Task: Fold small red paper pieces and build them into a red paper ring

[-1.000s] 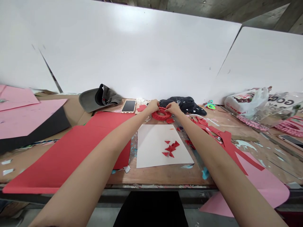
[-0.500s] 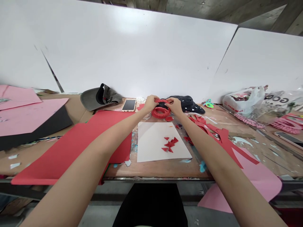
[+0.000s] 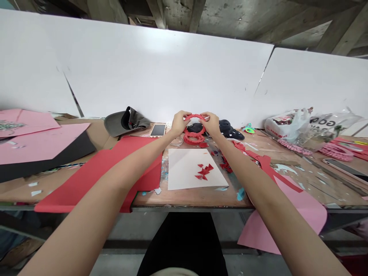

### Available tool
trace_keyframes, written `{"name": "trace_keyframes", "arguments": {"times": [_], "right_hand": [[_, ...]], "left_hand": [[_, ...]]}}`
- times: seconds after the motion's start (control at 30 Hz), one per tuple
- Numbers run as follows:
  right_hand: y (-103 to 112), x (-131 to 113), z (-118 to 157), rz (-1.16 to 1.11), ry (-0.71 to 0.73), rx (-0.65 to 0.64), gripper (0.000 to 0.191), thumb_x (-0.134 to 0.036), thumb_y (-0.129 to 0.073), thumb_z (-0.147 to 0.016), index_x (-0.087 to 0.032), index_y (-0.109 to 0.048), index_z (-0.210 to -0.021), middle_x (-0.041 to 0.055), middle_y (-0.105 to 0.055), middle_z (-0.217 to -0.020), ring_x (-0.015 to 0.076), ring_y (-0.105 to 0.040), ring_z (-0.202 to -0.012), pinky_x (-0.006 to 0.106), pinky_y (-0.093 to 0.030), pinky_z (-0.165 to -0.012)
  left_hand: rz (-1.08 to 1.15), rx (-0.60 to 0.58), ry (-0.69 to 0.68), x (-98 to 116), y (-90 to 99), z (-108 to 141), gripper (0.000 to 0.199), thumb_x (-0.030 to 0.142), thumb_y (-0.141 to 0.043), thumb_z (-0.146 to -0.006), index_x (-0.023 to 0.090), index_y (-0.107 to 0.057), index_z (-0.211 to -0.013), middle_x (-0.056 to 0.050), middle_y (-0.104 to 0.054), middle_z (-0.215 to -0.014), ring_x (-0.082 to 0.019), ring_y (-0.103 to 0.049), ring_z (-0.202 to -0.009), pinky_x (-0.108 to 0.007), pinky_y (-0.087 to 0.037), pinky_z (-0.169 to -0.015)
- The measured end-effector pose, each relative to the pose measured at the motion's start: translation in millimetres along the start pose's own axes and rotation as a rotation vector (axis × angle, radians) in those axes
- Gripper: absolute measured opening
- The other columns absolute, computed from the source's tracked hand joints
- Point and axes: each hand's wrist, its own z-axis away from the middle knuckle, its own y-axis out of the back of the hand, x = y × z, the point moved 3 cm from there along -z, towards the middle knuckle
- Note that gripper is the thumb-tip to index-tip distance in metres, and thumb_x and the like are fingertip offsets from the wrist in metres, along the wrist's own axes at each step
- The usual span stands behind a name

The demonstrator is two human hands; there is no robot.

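Between both hands a red paper ring [image 3: 195, 116] is held upright at the back of the table. My left hand [image 3: 180, 122] grips its left side and my right hand [image 3: 211, 122] its right side, fingers closed on the rim. Directly below the held ring, more red rings [image 3: 194, 138] rest on the table. Nearer to me lies a white board [image 3: 184, 168] with several small folded red triangles [image 3: 203, 171] on its right half.
Red sheets [image 3: 115, 165] lie left, with a phone [image 3: 158, 130] and a cap [image 3: 126, 122] behind. Dark cloth [image 3: 230, 129] is behind my right hand. Red strips [image 3: 267, 165], pink paper [image 3: 304, 211], plastic bags [image 3: 290, 124] and pink rings [image 3: 336, 151] are right.
The held ring has been raised and tilted more upright, so its opening now shows above the rings on the table. The camera view has tipped up slightly.
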Motion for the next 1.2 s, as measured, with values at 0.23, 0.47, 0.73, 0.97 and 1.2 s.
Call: {"name": "trace_keyframes", "arguments": {"times": [0.23,0.47,0.73,0.97,1.2], "right_hand": [[3,-11,-6,-0.059,0.054,0.041,0.024,-0.019,-0.064,-0.075,-0.014,-0.069,-0.098,0.0087,-0.071,-0.103,0.0197,-0.064,-0.088,0.035,-0.052,-0.084],[3,-13,-6,-0.101,0.089,0.063,0.022,-0.018,-0.064,-0.076,-0.015,-0.069,-0.097,0.01,-0.071,-0.103,0.02,-0.064,-0.09,0.036,-0.051,-0.085],[0,-12,-8,-0.095,0.084,0.055,0.021,-0.019,-0.065,-0.076,-0.015,-0.069,-0.096,0.0092,-0.071,-0.104,0.0191,-0.063,-0.085,0.037,-0.051,-0.083],[-1,-10,-10,-0.093,0.092,0.075,0.021,-0.019,-0.066,-0.075,-0.015,-0.069,-0.095,0.0083,-0.071,-0.103,0.0177,-0.062,-0.079,0.036,-0.052,-0.082],[-1,-10,-11,-0.097,0.11,0.073,0.023,-0.017,-0.066,-0.074,-0.015,-0.07,-0.097,0.009,-0.071,-0.103,0.0188,-0.063,-0.082,0.036,-0.052,-0.083]], "left_hand": [[-0.009,0.042,-0.089,8,11.5,-6,0.024,0.012,-0.063,-0.081,0.012,-0.069,-0.104,-0.01,-0.066,-0.106,-0.018,-0.062,-0.093,-0.03,-0.047,-0.088],[-0.002,0.069,-0.094,7,12.8,-7,0.022,0.011,-0.063,-0.081,0.017,-0.07,-0.101,-0.007,-0.066,-0.103,-0.019,-0.062,-0.094,-0.032,-0.049,-0.086],[-0.012,0.074,-0.113,5,14.1,-8,0.023,0.01,-0.062,-0.081,0.018,-0.07,-0.101,-0.007,-0.066,-0.102,-0.018,-0.063,-0.09,-0.032,-0.049,-0.084],[-0.021,0.069,-0.136,3,14.6,-9,0.023,0.013,-0.062,-0.082,0.018,-0.07,-0.103,-0.007,-0.066,-0.102,-0.018,-0.062,-0.092,-0.032,-0.048,-0.085],[-0.001,0.057,-0.127,5,15.5,-8,0.022,0.014,-0.062,-0.082,0.019,-0.07,-0.103,-0.007,-0.065,-0.102,-0.018,-0.062,-0.092,-0.032,-0.048,-0.084]]}}
